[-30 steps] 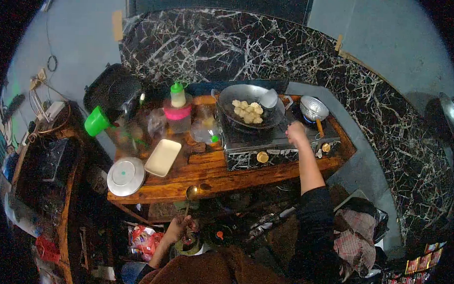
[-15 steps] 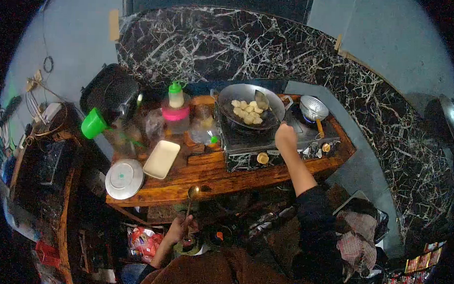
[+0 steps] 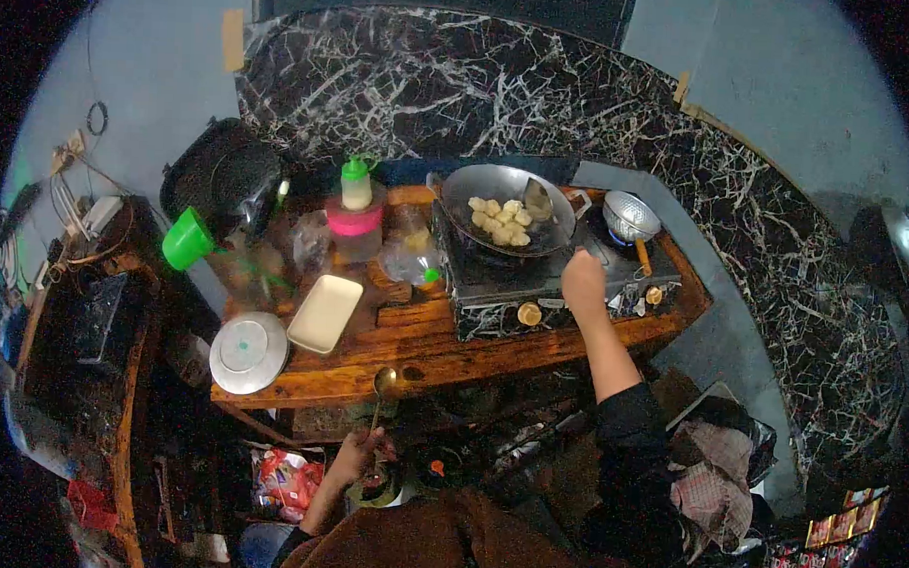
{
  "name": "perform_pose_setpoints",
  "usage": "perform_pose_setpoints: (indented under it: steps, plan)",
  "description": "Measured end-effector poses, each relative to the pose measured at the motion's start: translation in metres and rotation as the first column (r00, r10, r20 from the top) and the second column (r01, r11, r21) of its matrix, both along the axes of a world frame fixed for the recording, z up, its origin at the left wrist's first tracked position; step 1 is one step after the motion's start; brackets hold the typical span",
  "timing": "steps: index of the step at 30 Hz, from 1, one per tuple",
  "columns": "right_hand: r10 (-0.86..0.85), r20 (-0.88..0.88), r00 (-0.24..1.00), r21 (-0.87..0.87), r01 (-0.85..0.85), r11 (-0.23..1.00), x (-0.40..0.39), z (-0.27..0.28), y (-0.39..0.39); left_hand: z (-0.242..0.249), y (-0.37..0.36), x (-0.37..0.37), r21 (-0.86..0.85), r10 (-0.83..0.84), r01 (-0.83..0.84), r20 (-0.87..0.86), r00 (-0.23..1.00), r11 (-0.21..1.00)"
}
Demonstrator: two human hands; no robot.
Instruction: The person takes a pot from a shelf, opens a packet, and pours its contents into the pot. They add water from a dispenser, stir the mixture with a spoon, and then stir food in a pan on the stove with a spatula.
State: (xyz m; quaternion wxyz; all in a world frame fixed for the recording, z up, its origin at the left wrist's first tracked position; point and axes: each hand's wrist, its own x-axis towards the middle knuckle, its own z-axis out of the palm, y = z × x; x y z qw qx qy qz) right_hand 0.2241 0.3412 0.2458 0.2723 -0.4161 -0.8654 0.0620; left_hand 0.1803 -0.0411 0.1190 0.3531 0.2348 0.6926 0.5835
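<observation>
My right hand (image 3: 585, 279) is closed around the handle of a spatula (image 3: 539, 201), just in front of the wok's right side. The spatula's blade rests inside the wok (image 3: 468, 189), to the right of several pale food pieces (image 3: 502, 223). The wok stands on the left burner of the stove (image 3: 495, 275). Low at the centre left, my left hand (image 3: 356, 454) grips the handle of a metal spoon (image 3: 385, 383). The spoon points up, its bowl near the front edge of the wooden table (image 3: 422, 353).
A small pan (image 3: 630, 218) sits over a blue flame on the right burner. Left of the stove are a cream tray (image 3: 325, 315), a round metal lid (image 3: 249, 353), a green-capped bottle (image 3: 356, 185), a pink-lidded container (image 3: 354, 222) and a green cup (image 3: 188, 240).
My right hand has shifted slightly right and down, and the spatula blade has moved right, away from the food pieces. My left hand still holds the spoon.
</observation>
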Motion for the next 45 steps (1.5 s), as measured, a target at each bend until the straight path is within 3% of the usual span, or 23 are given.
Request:
perform_pose_setpoints:
  steps: [2,4,6,8,10,11,13,16,21,23,26,28,32,33,35,37,41,44,45]
  plan:
    - [-0.016,-0.031,0.999,-0.033,0.014,0.999,0.003,0.001,0.002,-0.007,0.000,0.000,-0.086,-0.015,0.015,-0.007,1.000,0.996]
    - [-0.020,-0.037,0.999,-0.033,0.019,0.999,0.002,-0.004,0.011,-0.026,0.003,0.001,0.251,0.095,-0.121,0.112,0.989,0.960]
    - [-0.026,-0.046,0.999,-0.035,0.024,0.999,0.000,-0.004,0.012,-0.026,0.001,0.004,0.253,0.094,-0.110,0.075,0.993,0.961]
    - [-0.119,-0.084,0.989,-0.164,0.104,0.981,-0.003,0.002,0.007,-0.019,0.001,0.003,0.253,0.094,-0.100,0.037,0.995,0.962]
    - [-0.107,-0.082,0.991,-0.193,0.089,0.977,-0.004,-0.001,0.010,-0.016,0.000,-0.003,-0.052,0.060,-0.051,0.198,0.978,0.997]
    - [-0.096,-0.079,0.992,-0.222,0.077,0.972,-0.005,-0.003,0.013,-0.019,-0.001,-0.004,-0.051,0.064,-0.055,0.197,0.978,0.997]
    - [-0.068,-0.087,0.994,-0.213,0.048,0.976,-0.004,-0.007,0.015,-0.033,-0.003,-0.006,0.094,0.065,-0.118,0.440,0.896,0.989]
    - [-0.062,-0.170,0.983,-0.187,0.030,0.982,-0.004,-0.012,0.015,-0.043,-0.004,-0.006,0.153,0.067,-0.115,0.286,0.956,0.982]
    - [-0.005,-0.299,0.954,-0.051,-0.010,0.999,-0.004,-0.019,0.015,-0.024,-0.003,-0.001,0.097,0.066,-0.102,0.318,0.946,0.990]
    - [0.057,-0.129,0.990,-0.068,-0.066,0.995,-0.002,-0.014,0.008,-0.024,0.000,0.000,0.106,0.102,-0.144,0.327,0.940,0.984]
    - [0.029,-0.121,0.992,0.014,-0.028,1.000,-0.003,-0.010,-0.001,-0.023,0.003,-0.001,0.020,0.095,-0.106,0.312,0.945,0.994]
    - [0.017,-0.098,0.995,0.029,-0.014,0.999,-0.002,-0.008,-0.006,-0.005,0.003,0.002,-0.058,0.065,-0.054,0.211,0.975,0.997]
    - [-0.030,0.006,1.000,-0.027,0.030,0.999,0.002,0.008,-0.029,-0.034,-0.001,-0.003,0.024,0.074,-0.084,0.279,0.957,0.996]
    - [-0.031,0.007,1.000,-0.028,0.031,0.999,0.002,0.010,-0.032,-0.030,-0.002,-0.002,0.156,0.021,-0.034,0.084,0.996,0.987]
    - [-0.013,0.083,0.996,-0.015,0.014,1.000,0.003,0.012,-0.036,-0.028,-0.003,-0.002,0.271,-0.011,0.043,-0.118,0.993,0.962]
    - [-0.028,0.076,0.997,0.000,0.028,1.000,-0.006,0.002,-0.032,-0.029,-0.002,-0.005,0.048,0.006,-0.020,0.282,0.959,0.999]
    - [-0.053,0.092,0.994,0.115,0.043,0.992,-0.016,-0.014,-0.033,-0.036,0.000,-0.003,0.035,0.024,-0.039,0.355,0.935,0.999]
    - [-0.037,0.149,0.988,0.073,0.026,0.997,-0.011,-0.005,-0.040,-0.028,-0.002,-0.005,-0.047,-0.006,0.015,0.201,0.979,0.999]
    - [-0.034,0.150,0.988,0.073,0.023,0.997,-0.008,-0.002,-0.040,-0.024,-0.006,-0.006,-0.053,-0.009,0.025,0.282,0.959,0.998]
